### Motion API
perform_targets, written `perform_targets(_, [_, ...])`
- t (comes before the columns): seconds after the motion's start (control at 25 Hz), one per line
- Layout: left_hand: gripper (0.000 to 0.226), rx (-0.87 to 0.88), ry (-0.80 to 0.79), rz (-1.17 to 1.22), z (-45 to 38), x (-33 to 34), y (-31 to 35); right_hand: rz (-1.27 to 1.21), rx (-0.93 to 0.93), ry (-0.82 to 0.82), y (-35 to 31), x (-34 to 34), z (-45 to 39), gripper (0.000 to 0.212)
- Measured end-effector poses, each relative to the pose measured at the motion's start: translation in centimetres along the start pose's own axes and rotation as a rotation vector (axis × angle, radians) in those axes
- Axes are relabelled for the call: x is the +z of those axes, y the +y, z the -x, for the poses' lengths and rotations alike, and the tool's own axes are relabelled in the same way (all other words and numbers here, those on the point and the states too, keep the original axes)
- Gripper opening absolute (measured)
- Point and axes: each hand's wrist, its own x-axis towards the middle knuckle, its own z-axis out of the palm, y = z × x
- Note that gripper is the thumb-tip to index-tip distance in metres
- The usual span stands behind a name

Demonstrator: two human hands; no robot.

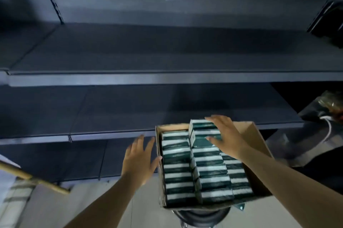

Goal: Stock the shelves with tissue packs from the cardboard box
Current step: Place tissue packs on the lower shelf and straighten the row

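An open cardboard box (259,142) sits low and right of centre, packed with several green-and-white striped tissue packs (178,168) in rows. A short stack of packs (202,129) stands raised at the box's far end. My right hand (225,136) reaches over that raised stack with fingers spread; its thumb and fingers lie against the packs, but no closed grip shows. My left hand (140,159) hovers just outside the box's left wall, fingers straight and spread, holding nothing. Dark shelves (148,77) run across the view in front of me, bare of packs.
The box rests on a round black stool (202,216). A lower shelf edge (104,136) passes just behind the box. Dark bags (315,135) lie at the right, a black object (328,16) on the upper shelf's right end, and a wooden stick (33,177) at lower left.
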Motion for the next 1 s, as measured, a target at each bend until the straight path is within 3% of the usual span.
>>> perform_targets(0.12, [0.11, 0.008, -0.027, 0.015, -0.1, 5.3, 1.3, 0.076, 0.054, -0.108, 3.2, 3.5, -0.2, 0.06])
perform_targets(0.2, [0.121, -0.002, -0.118, 0.047, 0.2, 7.5, 1.8, 0.071, 0.086, -0.12, 4.7, 4.8, -0.5, 0.056])
perform_targets(0.64, [0.08, 0.012, -0.155, -0.012, 0.5, 6.5, 2.2, 0.048, 0.123, -0.043, 5.0, 5.2, 0.0, 0.04])
perform_targets(0.88, [0.078, 0.112, 0.059, 0.032, -0.5, -3.3, 3.3, -0.014, 0.003, -0.008, -0.5, -3.7, 0.8, 0.045])
perform_targets(1.0, [0.078, 0.182, 0.192, 0.066, -1.7, -9.6, 3.9, -0.066, -0.027, 0.092, -4.3, -10.7, 0.5, 0.043])
